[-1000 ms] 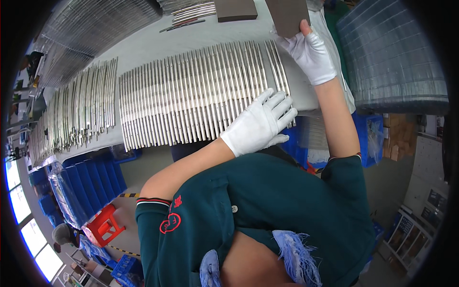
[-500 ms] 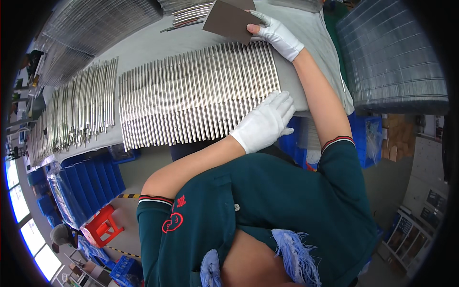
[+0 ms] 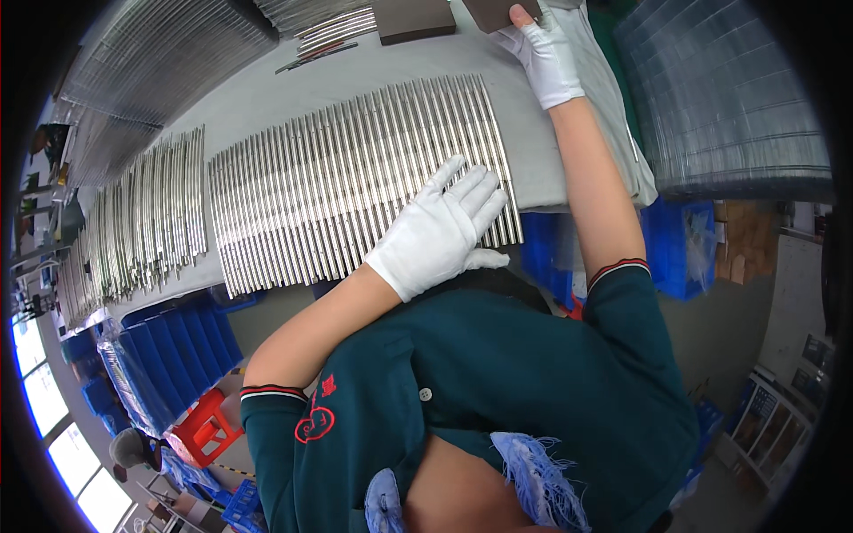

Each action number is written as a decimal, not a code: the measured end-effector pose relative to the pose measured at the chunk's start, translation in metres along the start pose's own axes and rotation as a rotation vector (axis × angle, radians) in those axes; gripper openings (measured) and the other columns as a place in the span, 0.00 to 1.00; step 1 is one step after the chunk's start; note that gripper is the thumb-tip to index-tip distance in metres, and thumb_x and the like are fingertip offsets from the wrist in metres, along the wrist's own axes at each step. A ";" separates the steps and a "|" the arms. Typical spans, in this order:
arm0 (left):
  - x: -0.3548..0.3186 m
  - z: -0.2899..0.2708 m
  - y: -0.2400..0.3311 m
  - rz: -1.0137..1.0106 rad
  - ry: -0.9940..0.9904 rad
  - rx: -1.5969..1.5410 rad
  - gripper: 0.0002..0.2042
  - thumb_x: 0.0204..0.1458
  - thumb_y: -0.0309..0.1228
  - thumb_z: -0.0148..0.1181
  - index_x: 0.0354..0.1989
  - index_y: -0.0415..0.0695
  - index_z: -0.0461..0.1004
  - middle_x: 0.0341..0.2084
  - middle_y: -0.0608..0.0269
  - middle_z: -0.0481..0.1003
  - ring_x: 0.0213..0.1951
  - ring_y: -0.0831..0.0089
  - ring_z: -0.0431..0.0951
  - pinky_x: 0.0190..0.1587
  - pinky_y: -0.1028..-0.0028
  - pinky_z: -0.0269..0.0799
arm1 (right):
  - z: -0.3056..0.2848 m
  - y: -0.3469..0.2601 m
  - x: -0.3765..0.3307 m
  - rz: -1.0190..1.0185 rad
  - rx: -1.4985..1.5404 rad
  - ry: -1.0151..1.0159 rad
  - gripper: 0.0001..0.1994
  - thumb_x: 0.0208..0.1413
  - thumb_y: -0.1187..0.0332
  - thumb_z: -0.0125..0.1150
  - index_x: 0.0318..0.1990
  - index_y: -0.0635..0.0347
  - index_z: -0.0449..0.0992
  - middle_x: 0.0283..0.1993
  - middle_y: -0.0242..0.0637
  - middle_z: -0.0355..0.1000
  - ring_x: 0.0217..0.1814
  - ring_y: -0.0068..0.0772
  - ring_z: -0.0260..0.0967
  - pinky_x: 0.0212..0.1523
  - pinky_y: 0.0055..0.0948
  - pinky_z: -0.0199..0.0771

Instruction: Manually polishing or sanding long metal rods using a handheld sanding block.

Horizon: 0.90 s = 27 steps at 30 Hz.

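Many shiny metal rods (image 3: 311, 195) lie side by side in a broad row on a grey cloth-covered table (image 3: 524, 151). My white-gloved left hand (image 3: 444, 231) rests flat on the right part of this row, its fingers spread and nothing gripped. Up at the far edge, my white-gloved right hand (image 3: 546, 58) grips a dark brown flat block (image 3: 499, 12), with a bare thumb on its face. The block is partly cut off by the picture's top edge. A second dark brown block (image 3: 415, 21) lies on the table left of that hand.
Another row of metal rods (image 3: 151, 213) lies to the left, and several loose rods (image 3: 333, 35) at the back. Wrapped stacks (image 3: 169, 62) stand far left, a wrapped stack (image 3: 724, 107) at right. Blue bins (image 3: 173, 342) and a red stool (image 3: 209, 426) are below.
My right hand has moved up and right with the brown block, leaving the other block in plain sight. My left hand has shifted left over the rods, fingers spreading wider.
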<state>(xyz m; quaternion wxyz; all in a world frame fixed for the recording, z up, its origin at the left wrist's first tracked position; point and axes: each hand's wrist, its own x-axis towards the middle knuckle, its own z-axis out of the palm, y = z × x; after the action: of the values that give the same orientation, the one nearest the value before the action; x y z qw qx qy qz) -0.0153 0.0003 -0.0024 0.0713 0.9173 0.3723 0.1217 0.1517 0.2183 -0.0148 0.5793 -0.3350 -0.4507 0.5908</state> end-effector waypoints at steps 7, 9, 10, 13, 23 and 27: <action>0.020 0.003 0.004 0.070 -0.041 -0.086 0.40 0.50 0.61 0.59 0.61 0.36 0.70 0.60 0.44 0.70 0.66 0.51 0.66 0.72 0.54 0.53 | -0.020 0.012 0.007 0.021 0.112 0.149 0.22 0.63 0.68 0.64 0.63 0.60 0.69 0.54 0.34 0.74 0.49 0.30 0.75 0.46 0.30 0.79; 0.030 0.004 0.005 0.109 -0.039 -0.154 0.40 0.48 0.60 0.61 0.60 0.36 0.70 0.61 0.44 0.70 0.66 0.51 0.66 0.71 0.55 0.54 | -0.016 0.010 0.005 -0.011 0.102 0.146 0.22 0.63 0.69 0.63 0.63 0.60 0.68 0.55 0.34 0.74 0.50 0.30 0.75 0.46 0.31 0.79; 0.036 0.004 0.008 0.119 -0.046 -0.166 0.40 0.48 0.59 0.62 0.60 0.36 0.70 0.61 0.44 0.69 0.66 0.51 0.66 0.71 0.56 0.55 | -0.027 0.017 0.012 -0.019 0.098 0.159 0.22 0.63 0.69 0.63 0.63 0.60 0.68 0.55 0.34 0.74 0.50 0.30 0.75 0.46 0.31 0.79; 0.045 0.010 0.009 0.144 -0.030 -0.179 0.40 0.48 0.60 0.61 0.60 0.37 0.70 0.61 0.45 0.69 0.66 0.51 0.66 0.71 0.56 0.55 | -0.029 0.028 0.024 -0.332 0.570 -0.300 0.22 0.64 0.69 0.62 0.63 0.60 0.68 0.53 0.34 0.74 0.49 0.30 0.75 0.46 0.33 0.80; 0.019 -0.010 -0.001 0.073 -0.114 -0.107 0.42 0.47 0.61 0.61 0.61 0.37 0.70 0.62 0.45 0.69 0.66 0.54 0.66 0.72 0.55 0.52 | -0.028 0.017 0.013 0.032 0.388 0.122 0.17 0.65 0.65 0.61 0.59 0.57 0.71 0.49 0.33 0.76 0.48 0.32 0.77 0.47 0.35 0.83; 0.006 -0.016 -0.004 0.048 -0.150 -0.071 0.42 0.48 0.62 0.59 0.62 0.37 0.69 0.62 0.43 0.69 0.66 0.54 0.67 0.72 0.54 0.52 | -0.027 0.015 0.011 0.051 0.333 0.132 0.17 0.65 0.65 0.61 0.59 0.58 0.71 0.50 0.33 0.76 0.49 0.31 0.77 0.47 0.33 0.82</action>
<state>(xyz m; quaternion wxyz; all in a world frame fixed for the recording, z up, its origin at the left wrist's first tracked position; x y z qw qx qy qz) -0.0186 0.0080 0.0125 0.1284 0.9295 0.3391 0.0672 0.1698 0.2345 -0.0376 0.6398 -0.2840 -0.2988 0.6486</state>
